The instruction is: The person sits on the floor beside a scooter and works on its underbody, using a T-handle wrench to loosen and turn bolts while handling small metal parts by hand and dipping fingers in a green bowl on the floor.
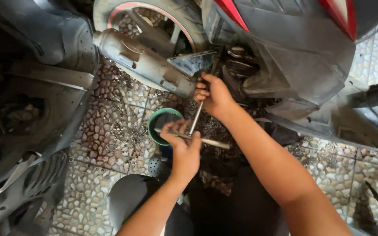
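A: What does the left hand (183, 146) hold?

B: Its fingers are closed around the cross bar of a metal T-wrench (194, 126), near the bottom end of the long shaft. The bar sticks out to both sides of the hand.

A: And the right hand (213, 95)?

B: It is higher, closed around the upper part of the same shaft, just under the body of the scooter (302, 57). The tip of the wrench goes into the dark engine area there; I think it sits on a bolt, but the place is too dark to tell.

A: What is around the hands?

B: Just left of the right hand is the grey exhaust pipe (143, 61), in front of the rear wheel (154, 13). Below the wrench a green bowl (154, 119) stands on the pebble floor (106, 131). Loose grey plastic panels (27, 131) lie at the left, well apart from the hands.
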